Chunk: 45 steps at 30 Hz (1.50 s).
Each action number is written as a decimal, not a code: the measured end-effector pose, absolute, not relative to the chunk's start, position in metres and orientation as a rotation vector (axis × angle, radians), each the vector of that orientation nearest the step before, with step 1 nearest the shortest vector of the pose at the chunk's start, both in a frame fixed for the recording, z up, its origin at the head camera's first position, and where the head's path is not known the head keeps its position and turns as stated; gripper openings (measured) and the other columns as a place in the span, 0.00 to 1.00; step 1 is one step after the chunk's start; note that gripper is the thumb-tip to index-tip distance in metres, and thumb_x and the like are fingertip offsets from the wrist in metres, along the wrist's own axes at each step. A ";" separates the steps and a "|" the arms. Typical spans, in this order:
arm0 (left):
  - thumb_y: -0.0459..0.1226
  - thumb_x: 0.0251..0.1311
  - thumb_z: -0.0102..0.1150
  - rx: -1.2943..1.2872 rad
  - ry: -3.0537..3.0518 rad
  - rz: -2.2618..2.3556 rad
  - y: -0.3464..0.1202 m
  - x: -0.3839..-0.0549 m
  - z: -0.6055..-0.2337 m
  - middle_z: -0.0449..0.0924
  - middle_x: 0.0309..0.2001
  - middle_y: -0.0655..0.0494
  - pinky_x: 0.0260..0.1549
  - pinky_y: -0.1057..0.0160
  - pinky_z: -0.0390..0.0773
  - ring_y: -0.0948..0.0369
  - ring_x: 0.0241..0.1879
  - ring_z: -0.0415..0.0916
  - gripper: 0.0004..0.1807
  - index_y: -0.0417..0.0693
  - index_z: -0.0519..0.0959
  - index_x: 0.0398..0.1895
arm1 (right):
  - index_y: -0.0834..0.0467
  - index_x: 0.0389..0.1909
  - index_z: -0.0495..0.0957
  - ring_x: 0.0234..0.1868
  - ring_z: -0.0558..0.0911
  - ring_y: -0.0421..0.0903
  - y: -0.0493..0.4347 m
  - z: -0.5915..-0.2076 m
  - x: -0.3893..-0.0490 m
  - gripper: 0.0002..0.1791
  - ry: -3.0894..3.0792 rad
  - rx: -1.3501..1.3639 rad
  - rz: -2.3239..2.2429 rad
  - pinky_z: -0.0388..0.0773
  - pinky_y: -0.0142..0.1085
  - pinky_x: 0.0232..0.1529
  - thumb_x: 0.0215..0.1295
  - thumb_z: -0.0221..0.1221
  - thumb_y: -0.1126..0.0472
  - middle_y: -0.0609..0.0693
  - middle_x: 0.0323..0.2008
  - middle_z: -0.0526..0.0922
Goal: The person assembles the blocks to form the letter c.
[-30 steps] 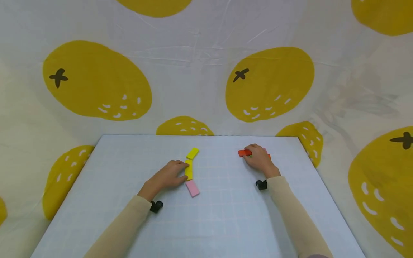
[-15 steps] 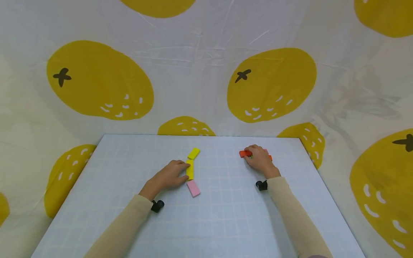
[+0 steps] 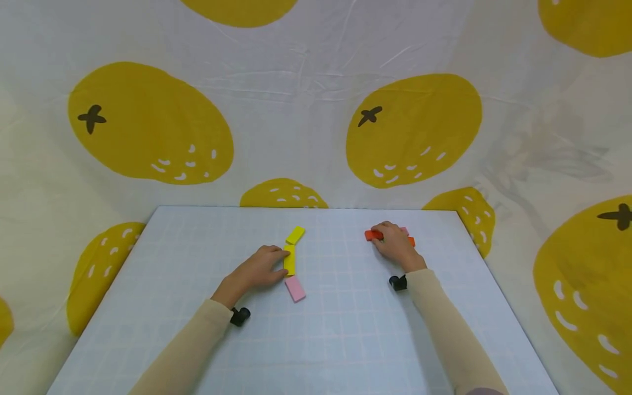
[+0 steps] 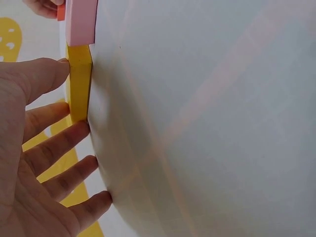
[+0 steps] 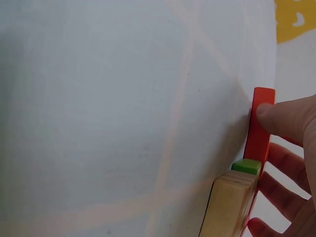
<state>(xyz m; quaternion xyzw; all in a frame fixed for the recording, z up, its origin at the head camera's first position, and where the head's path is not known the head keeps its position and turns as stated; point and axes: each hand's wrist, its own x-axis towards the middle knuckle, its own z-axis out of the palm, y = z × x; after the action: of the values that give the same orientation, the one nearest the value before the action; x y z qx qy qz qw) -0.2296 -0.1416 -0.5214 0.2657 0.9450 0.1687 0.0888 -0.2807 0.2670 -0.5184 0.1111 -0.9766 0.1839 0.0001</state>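
My left hand [image 3: 255, 267] rests at the left side of a flat yellow block [image 3: 289, 260] on the table. Thumb and index finger touch it with tips apart; the other fingers spread along the tabletop in the left wrist view. A second yellow block [image 3: 295, 235] lies angled just beyond, and a pink block [image 3: 295, 289] lies at the near end. Farther right, my right hand [image 3: 396, 245] pinches a red wooden block [image 5: 257, 128], thumb on its near face and fingers behind. Beside it stand a green block [image 5: 246, 166] and a bare-wood block [image 5: 224, 210].
More pieces, a pink one [image 3: 405, 231] and an orange-red one [image 3: 411, 241], lie partly hidden behind the right hand. A pale checked cover lies on the table [image 3: 340, 340]. Behind hangs a white cloth [image 3: 316, 120] printed with yellow fruit. Black wrist cameras sit under both wrists.
My right hand has shifted very slightly to the left, hiding the green bit seen earlier in the head view. My left hand and the yellow and pink blocks stay put.
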 end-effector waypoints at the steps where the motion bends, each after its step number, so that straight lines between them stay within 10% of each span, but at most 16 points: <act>1: 0.47 0.68 0.63 0.784 2.811 0.504 -0.142 -0.229 -0.521 0.76 0.66 0.43 0.68 0.45 0.72 0.46 0.66 0.72 0.30 0.45 0.75 0.70 | 0.62 0.63 0.79 0.63 0.77 0.61 0.266 -0.518 -0.281 0.23 -3.072 0.348 0.581 0.74 0.58 0.67 0.71 0.64 0.57 0.61 0.62 0.80; 45: 0.47 0.69 0.63 0.779 2.802 0.511 -0.140 -0.228 -0.518 0.76 0.66 0.43 0.68 0.45 0.72 0.46 0.66 0.71 0.30 0.44 0.75 0.70 | 0.60 0.59 0.81 0.57 0.79 0.59 0.246 -0.508 -0.257 0.22 -2.987 0.524 0.488 0.77 0.56 0.63 0.69 0.66 0.53 0.60 0.56 0.81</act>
<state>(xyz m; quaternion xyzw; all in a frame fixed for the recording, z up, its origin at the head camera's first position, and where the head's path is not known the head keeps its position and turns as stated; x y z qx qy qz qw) -0.2276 -0.1404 -0.5177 0.2627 0.9447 0.1722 0.0942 -0.2573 0.2457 -0.5083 0.1703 -0.9719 0.1587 0.0349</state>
